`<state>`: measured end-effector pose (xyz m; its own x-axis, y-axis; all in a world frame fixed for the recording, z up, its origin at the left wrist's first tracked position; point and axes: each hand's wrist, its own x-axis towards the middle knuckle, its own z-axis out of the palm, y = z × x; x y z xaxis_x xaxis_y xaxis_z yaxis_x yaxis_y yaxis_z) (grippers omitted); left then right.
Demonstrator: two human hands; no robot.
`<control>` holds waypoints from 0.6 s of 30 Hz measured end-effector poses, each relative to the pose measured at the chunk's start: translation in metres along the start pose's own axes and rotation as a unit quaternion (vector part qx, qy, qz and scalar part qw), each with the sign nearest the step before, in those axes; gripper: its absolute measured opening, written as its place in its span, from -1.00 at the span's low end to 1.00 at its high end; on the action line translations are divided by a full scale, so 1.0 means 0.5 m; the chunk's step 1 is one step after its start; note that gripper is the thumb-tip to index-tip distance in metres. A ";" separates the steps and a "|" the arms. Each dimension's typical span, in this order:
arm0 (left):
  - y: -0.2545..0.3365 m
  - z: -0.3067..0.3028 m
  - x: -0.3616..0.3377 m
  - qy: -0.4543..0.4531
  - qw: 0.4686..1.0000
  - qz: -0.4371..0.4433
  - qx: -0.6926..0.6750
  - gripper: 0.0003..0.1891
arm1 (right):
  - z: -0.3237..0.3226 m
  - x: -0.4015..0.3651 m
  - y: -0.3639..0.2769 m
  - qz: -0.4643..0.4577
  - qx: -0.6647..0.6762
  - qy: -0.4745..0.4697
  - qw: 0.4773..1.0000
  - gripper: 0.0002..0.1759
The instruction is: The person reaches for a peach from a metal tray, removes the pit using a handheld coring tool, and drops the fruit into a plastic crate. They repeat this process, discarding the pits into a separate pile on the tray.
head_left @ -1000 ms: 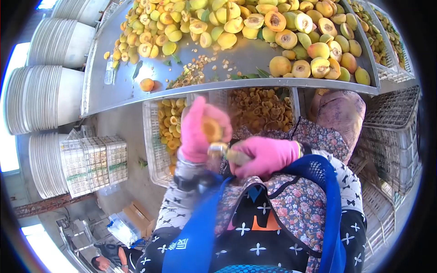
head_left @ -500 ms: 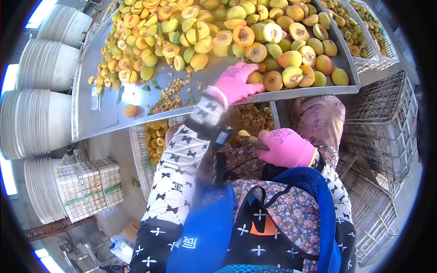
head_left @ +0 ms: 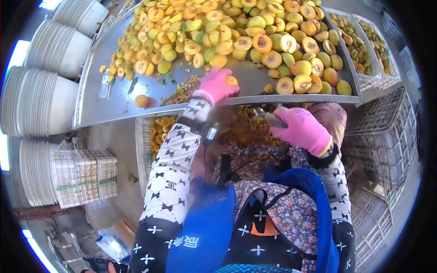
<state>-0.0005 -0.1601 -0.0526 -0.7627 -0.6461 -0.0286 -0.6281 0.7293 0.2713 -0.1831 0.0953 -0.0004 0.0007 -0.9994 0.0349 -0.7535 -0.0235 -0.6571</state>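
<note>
My left hand (head_left: 215, 85), in a pink glove, is closed around a yellow peach (head_left: 231, 80) just above the front rim of the metal table (head_left: 119, 93). The held fruit shows only in part past the fingers. In my right hand (head_left: 304, 129), also pink-gloved, is a spoon-like pitting tool (head_left: 276, 120) with a thick handle; its shiny metal tip points left, below the rim. Halved and whole peaches (head_left: 271, 59) are heaped on the table. Beneath my hands, a crate (head_left: 144, 150) holds peach halves (head_left: 162, 133).
Loose pits (head_left: 187, 87) and a plastic bottle (head_left: 104, 83) lie on the table, near a single peach (head_left: 141, 101). Stacks of white tubs (head_left: 54, 98) stand at left. Plastic crates (head_left: 380, 136) are piled at right, and filled ones (head_left: 375, 68) stand behind.
My left hand has moved left from the heap's front edge and now has a peach in it. My right hand has shifted right and up with the tool; the yellow piece at its tip is gone.
</note>
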 end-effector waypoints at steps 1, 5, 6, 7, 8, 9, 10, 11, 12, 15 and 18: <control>-0.015 0.009 0.003 0.014 0.999 -0.001 -0.042 -0.29 | -0.007 -0.010 -0.007 -0.044 -0.006 0.009 0.999 -0.77; 0.024 -0.059 -0.049 -0.107 0.670 -0.062 -0.732 -0.34 | 0.002 -0.020 -0.029 -0.058 0.060 0.099 0.992 -0.72; 0.054 -0.072 -0.079 -0.101 0.589 -0.017 -0.802 -0.35 | 0.006 -0.010 -0.041 -0.057 0.076 0.132 0.987 -0.71; 0.083 -0.081 -0.105 -0.094 0.499 0.027 -0.861 -0.37 | 0.011 -0.002 -0.056 -0.054 0.092 0.163 0.981 -0.70; 0.110 -0.083 -0.125 -0.059 0.572 -0.001 -0.818 -0.43 | 0.018 0.004 -0.070 -0.049 0.110 0.193 0.974 -0.68; 0.138 -0.083 -0.140 -0.025 0.639 -0.029 -0.768 -0.49 | 0.023 0.014 -0.079 -0.052 0.095 0.202 0.973 -0.67; 0.153 -0.084 -0.151 -0.002 0.664 -0.011 -0.747 -0.55 | 0.032 0.025 -0.080 -0.066 0.071 0.210 0.973 -0.67; 0.169 -0.084 -0.162 0.022 0.689 0.005 -0.724 -0.61 | 0.045 0.035 -0.078 -0.080 0.047 0.218 0.972 -0.68; 0.185 -0.085 -0.174 0.047 0.712 0.019 -0.700 -0.68 | 0.052 0.041 -0.079 -0.094 0.021 0.227 0.969 -0.68; 0.205 -0.075 -0.186 0.114 0.683 0.077 -0.717 -0.68 | 0.055 0.042 -0.084 -0.060 -0.062 0.175 0.981 -0.70; 0.213 -0.062 -0.189 0.059 0.579 -0.023 -0.813 -0.66 | 0.070 0.039 -0.069 -0.054 -0.132 0.164 0.976 -0.70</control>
<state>0.0094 -0.0286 0.0090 -0.6751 -0.7371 -0.0317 0.4016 -0.4031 0.8223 -0.1340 0.0760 -0.0035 -0.0878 -0.9286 0.3605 -0.9039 -0.0778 -0.4206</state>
